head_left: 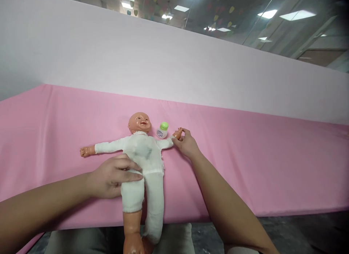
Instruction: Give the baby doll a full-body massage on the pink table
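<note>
A baby doll (152, 163) lay on its back between the two hands, its head pointing away from the person and its legs toward them. The left hand (116, 175) rested palm-down over the top of the doll's thigh on that side, fingers loosely spread and partly extended; it touched the white cloth without visibly gripping it. The right hand (187, 143) was closed in a pinch, its thumb and fingers around the doll's small hand (177, 133) at the end of the bent arm.

The doll's other arm stretched out straight, just beyond the left hand, with its bare fist (87, 151) resting on the tabletop (259, 166), which had a smooth pink covering. A dark smudge (144, 151) marked the white chest, beyond the left hand's fingertips. Beside the doll's head, just to the left of the right hand and slightly beyond it, a small clear bottle with a green cap (163, 131) stood near the bent arm.

Nearer the person than the left hand, the doll's lower legs reached past the tabletop's near edge, above the person's lap (176, 239). Beyond both hands rose a pale wall (163, 57), with glass (204, 12) above it showing lights.
</note>
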A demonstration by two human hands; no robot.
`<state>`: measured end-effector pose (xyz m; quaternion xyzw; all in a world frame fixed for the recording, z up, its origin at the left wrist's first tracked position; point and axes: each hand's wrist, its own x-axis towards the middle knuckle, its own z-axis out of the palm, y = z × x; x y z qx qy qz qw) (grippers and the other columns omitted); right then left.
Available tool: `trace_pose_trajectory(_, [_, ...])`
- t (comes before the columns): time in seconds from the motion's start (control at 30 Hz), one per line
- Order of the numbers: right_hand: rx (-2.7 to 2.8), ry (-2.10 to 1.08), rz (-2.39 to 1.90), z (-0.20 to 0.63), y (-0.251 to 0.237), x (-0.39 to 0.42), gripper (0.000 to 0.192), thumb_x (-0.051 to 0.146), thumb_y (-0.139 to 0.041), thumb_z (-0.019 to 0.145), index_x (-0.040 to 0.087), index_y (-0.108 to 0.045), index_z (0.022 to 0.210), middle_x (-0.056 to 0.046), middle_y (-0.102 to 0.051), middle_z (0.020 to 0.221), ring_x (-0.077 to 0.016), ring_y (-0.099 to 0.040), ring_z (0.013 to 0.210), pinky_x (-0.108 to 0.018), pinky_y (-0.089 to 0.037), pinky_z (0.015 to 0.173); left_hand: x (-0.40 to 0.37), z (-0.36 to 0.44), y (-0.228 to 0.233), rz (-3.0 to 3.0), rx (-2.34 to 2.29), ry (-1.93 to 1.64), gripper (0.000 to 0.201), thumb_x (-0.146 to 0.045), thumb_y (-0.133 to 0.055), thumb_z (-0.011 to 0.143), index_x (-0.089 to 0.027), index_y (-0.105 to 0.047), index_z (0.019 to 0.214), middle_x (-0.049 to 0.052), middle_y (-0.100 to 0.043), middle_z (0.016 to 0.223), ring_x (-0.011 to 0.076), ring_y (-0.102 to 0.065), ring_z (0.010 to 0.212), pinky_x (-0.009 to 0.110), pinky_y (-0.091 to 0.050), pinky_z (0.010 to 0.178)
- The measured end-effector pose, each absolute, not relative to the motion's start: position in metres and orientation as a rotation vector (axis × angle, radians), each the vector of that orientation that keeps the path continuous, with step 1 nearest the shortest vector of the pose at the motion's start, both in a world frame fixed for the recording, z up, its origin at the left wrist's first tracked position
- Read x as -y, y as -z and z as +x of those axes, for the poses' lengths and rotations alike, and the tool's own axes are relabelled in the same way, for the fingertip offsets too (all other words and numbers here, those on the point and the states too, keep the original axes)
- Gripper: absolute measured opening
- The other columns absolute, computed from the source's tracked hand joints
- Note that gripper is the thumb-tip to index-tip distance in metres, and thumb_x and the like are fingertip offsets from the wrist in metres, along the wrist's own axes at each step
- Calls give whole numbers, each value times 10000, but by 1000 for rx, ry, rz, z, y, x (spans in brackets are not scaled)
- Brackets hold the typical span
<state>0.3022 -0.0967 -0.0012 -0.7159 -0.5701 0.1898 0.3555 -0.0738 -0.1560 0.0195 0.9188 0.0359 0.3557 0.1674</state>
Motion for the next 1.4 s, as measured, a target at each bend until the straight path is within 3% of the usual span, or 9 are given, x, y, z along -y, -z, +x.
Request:
trace_pose_trajectory(0.17, [1498,-297,-1496,269,-5,114,690,466,-733,890,236,-472,1487,-82,-770,1116,-229,-734,845,-403,-608,813,133,-81,-14,2594,-354,-1131,380,-179,-642,1000,-247,-711,1367,104,-736,1198,211,-711,1063,324,-598,916])
trace_pose_trajectory(0.33, [2027,15,-1237,230,4,125,396,279,-609,998,301,-665,1389,-77,-733,1295,-274,-668,1169,-490,-546,1065,110,-86,-2,2534,-619,-1028,317,-227,-623,1016,-242,-764,1300,77,-762,1185,205,-741,1063,294,-611,909])
trace_pose_trajectory(0.43, [2135,110,-1194,221,6,125,400,208,-570,1003,291,-695,1374,-76,-730,1291,-280,-638,1205,-500,-516,1108,109,-88,-2,2554,-629,-1011,328,-228,-632,1010,-261,-756,1312,72,-761,1199,199,-742,1076,298,-610,931])
trace_pose_trajectory(0.67, [1723,-135,-1510,259,-8,119,708,345,-650,947,294,-396,1606,-88,-743,1265,-257,-732,947,-439,-609,867,147,-80,-25,2599,-255,-1050,364,-215,-663,985,-229,-708,1347,121,-752,1160,225,-737,1025,335,-611,872])
trace_pose_trajectory(0.77, [1541,-271,-1673,282,-4,109,852,368,-687,895,275,-275,1636,-106,-722,1332,-256,-751,934,-438,-605,879,160,-75,-28,2619,-90,-977,426,-260,-690,958,-270,-672,1383,131,-751,1172,258,-719,1018,398,-603,879])
trace_pose_trajectory(0.9, [1590,-489,-1872,300,6,96,836,358,-738,821,190,-384,1559,-147,-702,1376,-304,-726,1131,-461,-559,1005,163,-72,-25,2628,-39,-954,449,-274,-718,937,-276,-665,1382,130,-748,1144,249,-708,959,402,-597,852])
trace_pose_trajectory(1.1, [1506,-319,-1742,284,-3,107,765,410,-737,854,241,-431,1534,-60,-777,1068,-251,-744,882,-419,-600,853,148,-77,-22,2543,-179,-1090,408,-221,-697,970,-267,-698,1375,116,-743,1165,225,-714,1016,340,-607,856])
trace_pose_trajectory(1.2, [1594,-215,-1525,262,-5,119,671,389,-699,915,280,-460,1533,-69,-754,1202,-231,-734,915,-413,-615,871,136,-81,-19,2537,-402,-1100,351,-204,-657,995,-255,-740,1332,93,-746,1128,202,-727,1003,306,-606,871])
trace_pose_trajectory(1.4, [2171,110,-1230,222,5,129,478,161,-545,985,312,-661,1424,-77,-704,1368,-290,-624,1247,-531,-508,1124,116,-82,-6,2429,-651,-957,293,-247,-627,1009,-239,-789,1253,75,-754,1064,183,-738,944,287,-612,829])
